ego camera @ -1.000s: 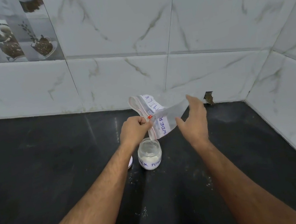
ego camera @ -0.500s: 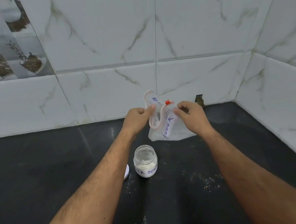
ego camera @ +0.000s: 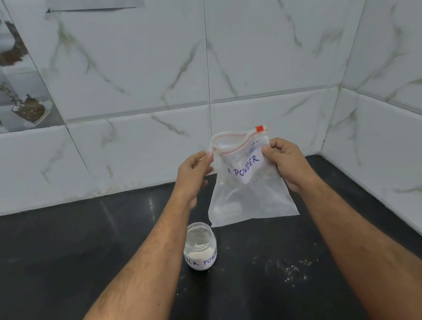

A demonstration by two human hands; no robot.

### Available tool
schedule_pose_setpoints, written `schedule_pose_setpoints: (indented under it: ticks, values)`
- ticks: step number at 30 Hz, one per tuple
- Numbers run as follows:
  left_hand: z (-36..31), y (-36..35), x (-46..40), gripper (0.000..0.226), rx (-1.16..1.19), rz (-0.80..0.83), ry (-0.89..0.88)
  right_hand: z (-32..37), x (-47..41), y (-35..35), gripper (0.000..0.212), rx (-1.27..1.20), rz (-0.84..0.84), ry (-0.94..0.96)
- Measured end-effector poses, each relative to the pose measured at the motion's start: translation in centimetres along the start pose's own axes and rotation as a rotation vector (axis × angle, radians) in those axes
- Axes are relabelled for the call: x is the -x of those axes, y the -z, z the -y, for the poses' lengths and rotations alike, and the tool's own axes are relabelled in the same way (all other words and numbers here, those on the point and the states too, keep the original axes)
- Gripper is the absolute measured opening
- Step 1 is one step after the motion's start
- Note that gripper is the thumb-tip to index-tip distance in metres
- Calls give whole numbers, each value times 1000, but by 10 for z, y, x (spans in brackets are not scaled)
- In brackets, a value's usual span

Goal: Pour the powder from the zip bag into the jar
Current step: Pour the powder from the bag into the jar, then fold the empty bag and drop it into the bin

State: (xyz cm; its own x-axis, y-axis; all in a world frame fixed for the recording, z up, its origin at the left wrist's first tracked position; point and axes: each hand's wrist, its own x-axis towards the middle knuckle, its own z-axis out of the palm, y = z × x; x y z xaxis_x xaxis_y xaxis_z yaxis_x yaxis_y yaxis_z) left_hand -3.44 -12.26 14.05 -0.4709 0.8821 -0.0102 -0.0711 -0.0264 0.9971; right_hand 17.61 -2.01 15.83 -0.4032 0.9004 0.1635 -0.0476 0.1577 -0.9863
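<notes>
A clear zip bag (ego camera: 248, 198) with a red slider and a label reading POWDER hangs upright in the air, mouth at the top and partly open. It looks nearly empty. My left hand (ego camera: 195, 170) pinches the left end of its zip strip. My right hand (ego camera: 287, 162) grips its right upper edge. Below and to the left, a small open glass jar (ego camera: 201, 246) stands on the black counter with white powder inside and a handwritten MILK POWDER label.
The black counter (ego camera: 56, 265) meets white marble-tiled walls at the back and right, forming a corner (ego camera: 324, 154). Spilled powder specks (ego camera: 295, 270) lie on the counter right of the jar. My left forearm hides the spot just left of the jar.
The bag has gone from tipped over the jar to hanging upright, held higher and spread flat. Both hands moved up to its top corners. The lid seen beside the jar is now hidden.
</notes>
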Motion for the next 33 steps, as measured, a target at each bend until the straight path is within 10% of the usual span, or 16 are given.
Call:
schedule_pose_setpoints:
  ticks: [20, 26, 33]
  values:
    - [-34, 23, -25, 19, -458, 72, -229, 12, -17, 46, 20, 470, -370, 117]
    - [-27, 2, -13, 17, 29, -65, -197, 10, -11, 34, 22, 310, -411, 66]
    - [9, -20, 8, 78, 194, 190, -54, 16, -5, 38, 14, 154, -474, 20]
